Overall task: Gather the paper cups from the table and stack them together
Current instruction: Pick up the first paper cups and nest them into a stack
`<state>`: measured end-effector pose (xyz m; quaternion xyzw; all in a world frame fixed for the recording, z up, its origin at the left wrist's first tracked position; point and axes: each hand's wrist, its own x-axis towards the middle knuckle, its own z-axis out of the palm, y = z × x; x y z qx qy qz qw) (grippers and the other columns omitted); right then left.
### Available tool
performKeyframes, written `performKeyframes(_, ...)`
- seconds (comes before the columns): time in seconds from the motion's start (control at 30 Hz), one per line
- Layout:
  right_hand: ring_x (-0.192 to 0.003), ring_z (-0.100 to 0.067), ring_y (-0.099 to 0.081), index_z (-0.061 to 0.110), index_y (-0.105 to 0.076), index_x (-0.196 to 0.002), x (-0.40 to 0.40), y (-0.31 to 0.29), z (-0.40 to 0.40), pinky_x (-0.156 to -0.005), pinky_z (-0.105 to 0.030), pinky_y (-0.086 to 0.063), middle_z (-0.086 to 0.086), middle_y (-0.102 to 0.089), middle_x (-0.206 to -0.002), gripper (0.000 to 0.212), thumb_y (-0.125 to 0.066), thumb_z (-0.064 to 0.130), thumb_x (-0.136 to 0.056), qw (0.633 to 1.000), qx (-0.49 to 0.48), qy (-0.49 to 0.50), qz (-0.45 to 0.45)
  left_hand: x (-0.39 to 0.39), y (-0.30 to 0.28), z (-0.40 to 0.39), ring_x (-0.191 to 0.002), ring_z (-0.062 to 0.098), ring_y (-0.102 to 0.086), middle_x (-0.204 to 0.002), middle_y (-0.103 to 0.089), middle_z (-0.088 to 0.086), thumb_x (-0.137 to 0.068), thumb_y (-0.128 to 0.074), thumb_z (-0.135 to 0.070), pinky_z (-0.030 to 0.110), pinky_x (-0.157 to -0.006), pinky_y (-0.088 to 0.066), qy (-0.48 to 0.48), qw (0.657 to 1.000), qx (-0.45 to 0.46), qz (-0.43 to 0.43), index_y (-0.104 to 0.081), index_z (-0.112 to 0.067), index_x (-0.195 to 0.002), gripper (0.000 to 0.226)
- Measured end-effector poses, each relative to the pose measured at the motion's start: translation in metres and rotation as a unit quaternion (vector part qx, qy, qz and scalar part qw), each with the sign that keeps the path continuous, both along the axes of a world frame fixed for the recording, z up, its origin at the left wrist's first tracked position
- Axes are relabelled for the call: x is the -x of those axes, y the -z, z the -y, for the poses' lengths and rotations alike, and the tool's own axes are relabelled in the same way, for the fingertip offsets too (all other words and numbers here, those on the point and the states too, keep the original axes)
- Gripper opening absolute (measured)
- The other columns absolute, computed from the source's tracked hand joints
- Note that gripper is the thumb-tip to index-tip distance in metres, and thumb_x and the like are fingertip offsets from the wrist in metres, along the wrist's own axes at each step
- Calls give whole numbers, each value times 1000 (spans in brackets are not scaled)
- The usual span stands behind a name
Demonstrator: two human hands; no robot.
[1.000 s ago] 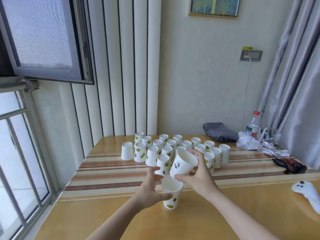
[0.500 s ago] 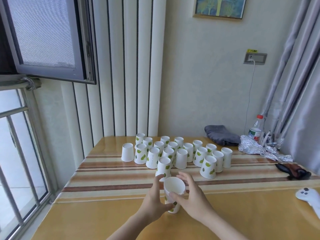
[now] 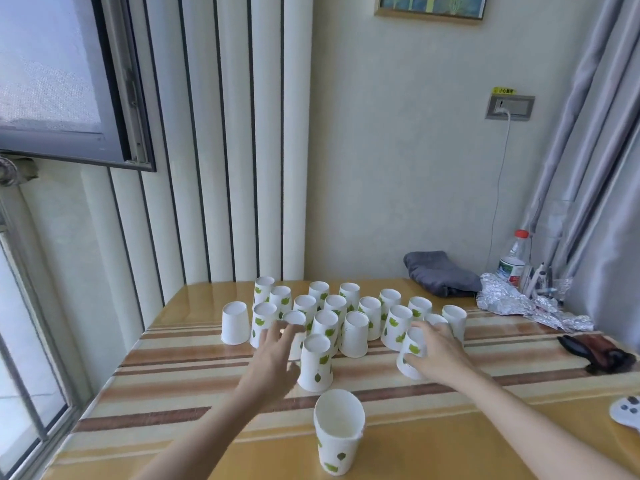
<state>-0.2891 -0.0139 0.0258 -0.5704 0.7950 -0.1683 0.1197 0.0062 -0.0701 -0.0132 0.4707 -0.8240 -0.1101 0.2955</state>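
Note:
Several white paper cups with green leaf prints stand upside down in a cluster (image 3: 346,313) across the middle of the striped table (image 3: 173,368). Nearer to me an upright stack of nested cups (image 3: 338,434) stands alone, untouched. My right hand (image 3: 436,355) wraps around an upside-down cup (image 3: 412,348) at the cluster's right front, and the cup tilts slightly. My left hand (image 3: 277,355) hovers with fingers spread over an upside-down cup (image 3: 294,323) at the left front, just beside another cup (image 3: 316,362). Whether the fingers touch it I cannot tell.
A grey folded cloth (image 3: 440,271), crumpled foil (image 3: 519,303) and a plastic bottle (image 3: 512,261) sit at the back right. A dark pouch (image 3: 599,351) and a white controller (image 3: 627,410) lie at the right edge. An open window frame (image 3: 131,98) projects at upper left.
Both hands let go of the upright stack and reached forward to the cluster. My right hand closed on a cup at the right front; my left hand spread over one at the left.

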Motion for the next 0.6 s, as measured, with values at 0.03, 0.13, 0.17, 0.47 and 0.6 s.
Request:
performKeyframes(0.03, -129, -31, -41, 35, -31, -143, 5, -1, 7, -95, -39, -46, -8, -26, -146, 68, -60, 43, -83, 999, -18, 7, -30, 8, -8, 7, -114, 33, -46, -133, -43, 7, -78, -61, -10, 42, -89, -50, -12, 1000, 5, 16, -40, -28, -132, 61)
performKeyframes(0.13, -128, -34, -40, 39, -27, -144, 10, 0, 26, -92, -40, -47, -9, -26, -145, 68, -58, 48, -84, 993, -53, 15, -105, 32, -19, 23, -126, 29, -40, -139, -38, 6, -83, -67, -39, 38, -97, -48, -34, 993, -36, 104, -37, -24, -141, 66)
performKeyframes(0.17, -127, -34, -41, 40, -26, -144, 10, 2, 30, -89, -39, -48, -8, -27, -144, 68, -57, 49, -84, 991, -58, 19, -120, 39, -19, 26, -128, 28, -39, -139, -37, 6, -83, -65, -45, 38, -98, -48, -40, 989, -37, 139, -35, -26, -142, 69)
performKeyframes(0.47, -108, -25, -52, 31, -36, -134, 11, 17, 25, -70, -29, -43, -6, -36, -126, 59, -64, 46, -84, 988, -12, 40, -146, 48, -1, 24, -113, 26, -48, -132, -38, 5, -78, -75, -39, 35, -85, -53, -42, 979, -62, 190, -41, -25, -130, 63)
performKeyframes(0.6, -96, -28, -58, 21, -40, -112, 9, 6, 12, -67, -31, -43, -5, -45, -119, 51, -69, 46, -79, 993, 0, 49, -106, 32, -13, 13, -97, 24, -55, -115, -50, 5, -70, -81, -39, 32, -75, -51, -86, 984, -94, 125, -39, -20, -117, 65)
